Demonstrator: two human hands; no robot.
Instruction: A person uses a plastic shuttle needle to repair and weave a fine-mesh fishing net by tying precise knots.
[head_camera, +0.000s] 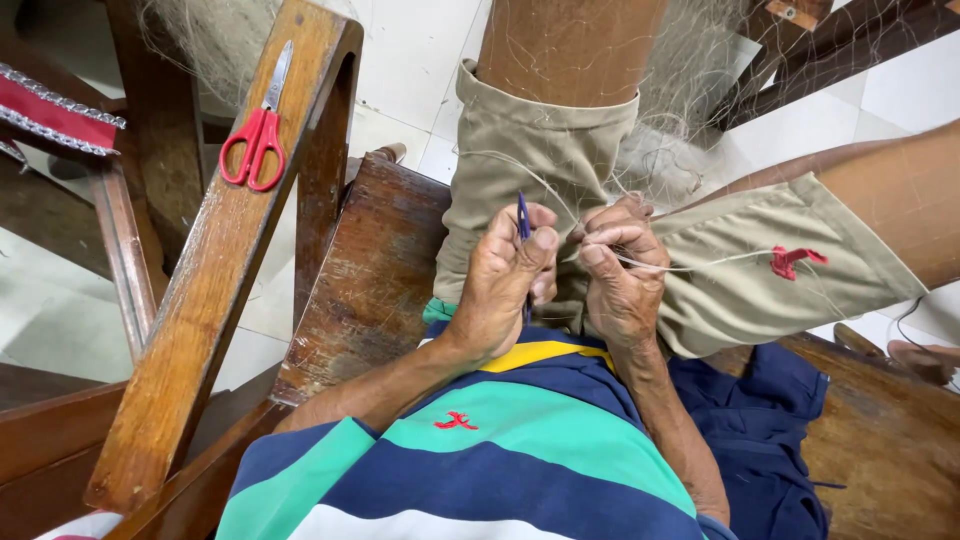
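Scene: A seated person in a striped shirt and khaki shorts works on a fine fishing net (690, 70) draped over the knees, on a worn wooden chair (375, 270).
Left hand: The left hand (500, 285) holds a slim blue netting needle (523, 216) upright, fingers pressed together around it, thumb on top.
Right hand: The right hand (622, 275) pinches a pale cord (700, 266) between thumb and forefinger, the other fingers curled in; the cord runs off across the right thigh.
Where the work sits: Needle and cord meet just above the lap, between the two hands, which nearly touch.
Net: Thin mesh trails from the hands up over both legs toward the tiled floor (420, 60) beyond the knees.
Progress: Judging from the frame, a knot or stitch is in mid-making; how much of the net is finished and how much remains cannot be told.
Nearby: Red-handled scissors (258, 130) lie unused on the chair's sloping armrest (215, 300), near its far end, well apart from both hands.
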